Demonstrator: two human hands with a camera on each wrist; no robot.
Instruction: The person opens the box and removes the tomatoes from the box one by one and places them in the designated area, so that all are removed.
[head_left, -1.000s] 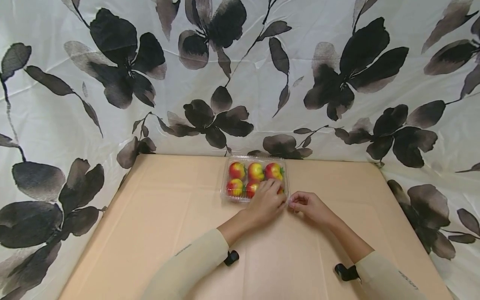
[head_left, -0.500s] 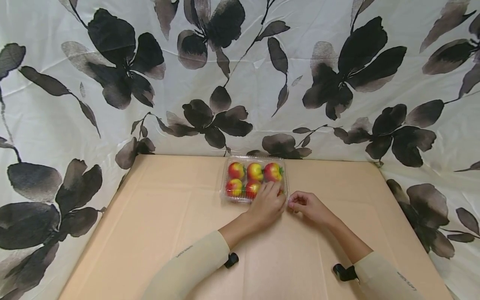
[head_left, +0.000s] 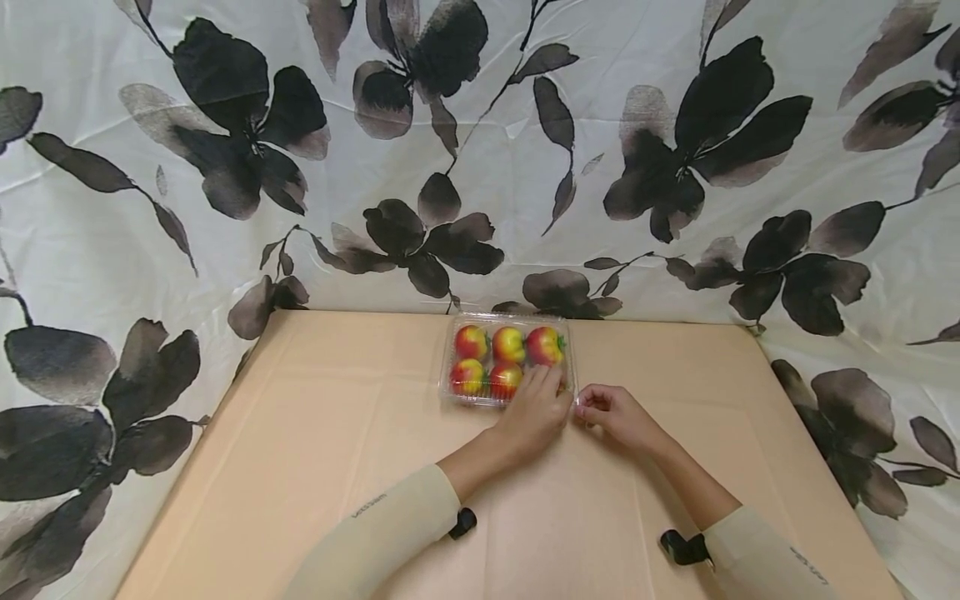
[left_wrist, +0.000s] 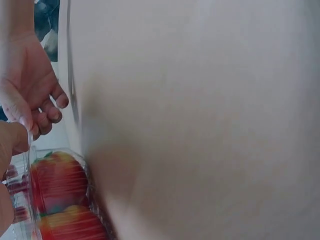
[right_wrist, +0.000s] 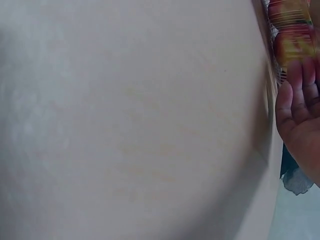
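Observation:
A clear plastic clamshell container lies near the table's far edge. Inside are several red-and-yellow apples with bits of green, in two rows. My left hand grips its near right corner, fingers over the lid, hiding part of the front row. In the left wrist view, the left thumb is at the lid's rim. Close beside it, my right hand pinches the container's edge at that same corner between thumb and forefinger. The right hand's other fingers are loosely bent, as the left wrist view shows.
The light tan table extends around the container. A white cloth with dark flowers hangs behind and at the sides. Small black devices are worn at the wrists by the beige sleeves.
Both hands stay at the container's near right corner, with the left fingers shifting slightly over the lid. The whole head view drifts a little to the left.

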